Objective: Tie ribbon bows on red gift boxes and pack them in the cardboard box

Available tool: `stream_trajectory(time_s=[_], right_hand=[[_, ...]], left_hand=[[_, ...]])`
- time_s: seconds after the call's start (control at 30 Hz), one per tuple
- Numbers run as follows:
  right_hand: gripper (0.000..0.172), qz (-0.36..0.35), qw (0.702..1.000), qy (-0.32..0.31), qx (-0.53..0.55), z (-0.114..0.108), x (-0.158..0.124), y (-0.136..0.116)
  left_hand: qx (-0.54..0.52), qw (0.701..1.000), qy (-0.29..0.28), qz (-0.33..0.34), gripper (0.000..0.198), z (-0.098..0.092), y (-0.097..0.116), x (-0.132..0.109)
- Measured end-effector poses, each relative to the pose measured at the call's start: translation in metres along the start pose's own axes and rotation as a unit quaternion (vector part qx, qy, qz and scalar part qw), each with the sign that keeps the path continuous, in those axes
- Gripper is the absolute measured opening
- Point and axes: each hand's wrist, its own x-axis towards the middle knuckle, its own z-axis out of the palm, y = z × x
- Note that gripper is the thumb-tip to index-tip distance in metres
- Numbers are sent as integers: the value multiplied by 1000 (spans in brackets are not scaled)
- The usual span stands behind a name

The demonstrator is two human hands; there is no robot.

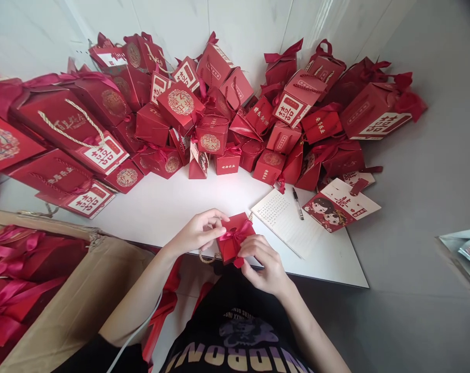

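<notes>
A small red gift box [226, 250] with a magenta ribbon bow [237, 233] on top sits at the table's front edge, in front of my body. My left hand [204, 231] grips its left side, fingers along the far edge and thumb by the bow. At the near right corner, the curled fingers and thumb of my right hand [264, 261] close around a ribbon end, partly hiding that side of the box. A twisted cord handle [208, 257] loops out below the box on the left.
Many red gift boxes [214, 137] are heaped along the wall on the white table [157, 207]. Right of my hands lie a written notebook [283, 223], a pen [297, 203] and a printed card box [338, 204]. A cardboard carton [114, 267] with red boxes stands at left.
</notes>
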Motion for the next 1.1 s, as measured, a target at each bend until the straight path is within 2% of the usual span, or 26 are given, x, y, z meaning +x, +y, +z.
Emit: stream_trajectory(time_s=[0.1, 0.2, 0.3, 0.37, 0.43, 0.53, 0.7, 0.83, 0.93, 1.03, 1.1], right_hand=[[15, -10, 1000, -3, 3, -1, 0, 1], [15, -21, 1000, -10, 1, -1, 0, 1], [14, -45, 998, -12, -29, -2, -2, -2], [14, -71, 994, -13, -82, -1, -3, -6], [14, -96, 985, -14, -144, 0, -6, -9], [13, -131, 970, -13, -202, 6, -12, -13], [9, -140, 964, -24, -227, 23, -27, -13], [11, -110, 969, -19, -219, 29, -39, -13], [8, -91, 986, -3, -139, 20, -46, -14], [13, -17, 994, 85, -63, 4, -45, -15], [22, 97, 988, 107, -56, -6, -39, -17]], left_hand=[[64, 995, 73, -4, 20, 7, -5, -10], [138, 979, 150, 20, 21, 18, -8, -17], [244, 936, 244, 73, 23, 29, -7, -18], [309, 904, 274, 109, 23, 36, -6, -14], [338, 896, 262, 123, 18, 42, -6, -8], [311, 916, 232, 101, 7, 46, -10, -1], [225, 947, 211, 87, 6, 45, -19, 5], [190, 960, 177, 100, 10, 39, -19, 9], [174, 969, 135, 112, 13, 33, -17, 14], [175, 971, 106, 122, 16, 26, -15, 17], [185, 971, 94, 121, 18, 23, -14, 18]])
